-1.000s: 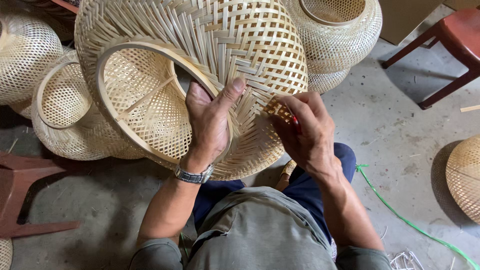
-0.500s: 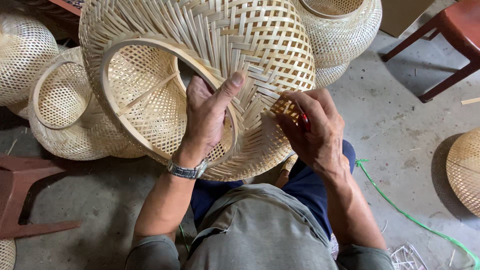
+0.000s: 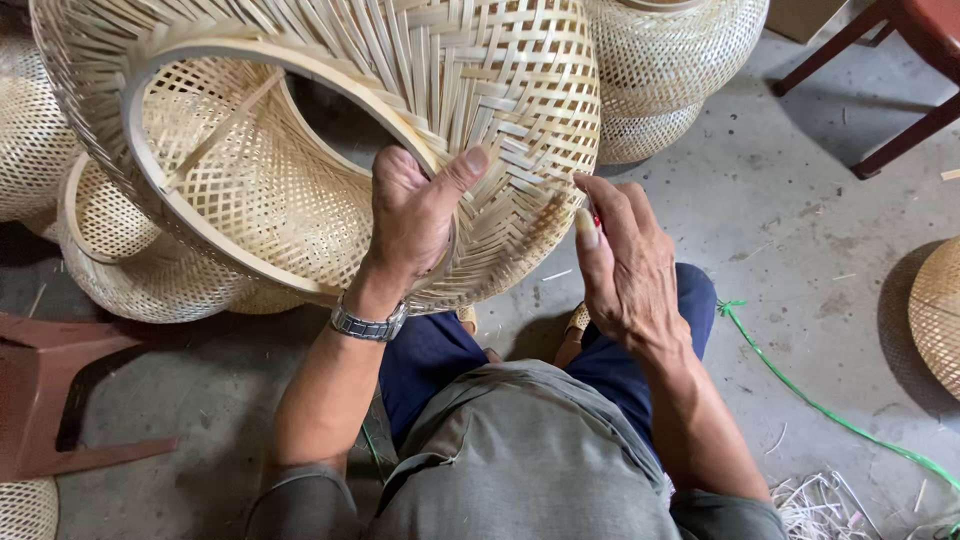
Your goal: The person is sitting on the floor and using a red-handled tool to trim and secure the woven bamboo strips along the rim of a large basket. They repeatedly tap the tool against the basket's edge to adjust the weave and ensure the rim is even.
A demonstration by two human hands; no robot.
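My left hand (image 3: pixel 415 215) grips the big woven bamboo basket (image 3: pixel 420 90) at its hooped rim (image 3: pixel 180 215): fingers curled inside the opening, thumb pressed flat on the outer weave, so the hand is closed on that edge. The basket hangs tilted in front of me, its mouth facing left and towards me, its rounded body running off the far edge of view. My right hand (image 3: pixel 625 275) sits at the basket's right near side, fingers drawn narrow around something small and red (image 3: pixel 597 218) that I can barely see; what it is I cannot tell. The fingertips are just beside the ragged lower edge of the weave, where loose strip ends stick out.

Room is tight on the left and far side: a smaller open basket (image 3: pixel 150 280) lies just behind the rim, and a rounded basket (image 3: pixel 680 70) stands close at the far right. A dark red stool (image 3: pixel 50 400) sits near left. To the right the grey concrete floor (image 3: pixel 800 260) opens out, crossed by a green strap (image 3: pixel 820 405), with a chair leg (image 3: pixel 900 135) far right, another basket's edge (image 3: pixel 935 315) at the right border, and bamboo offcuts (image 3: pixel 820 500) near my right elbow.
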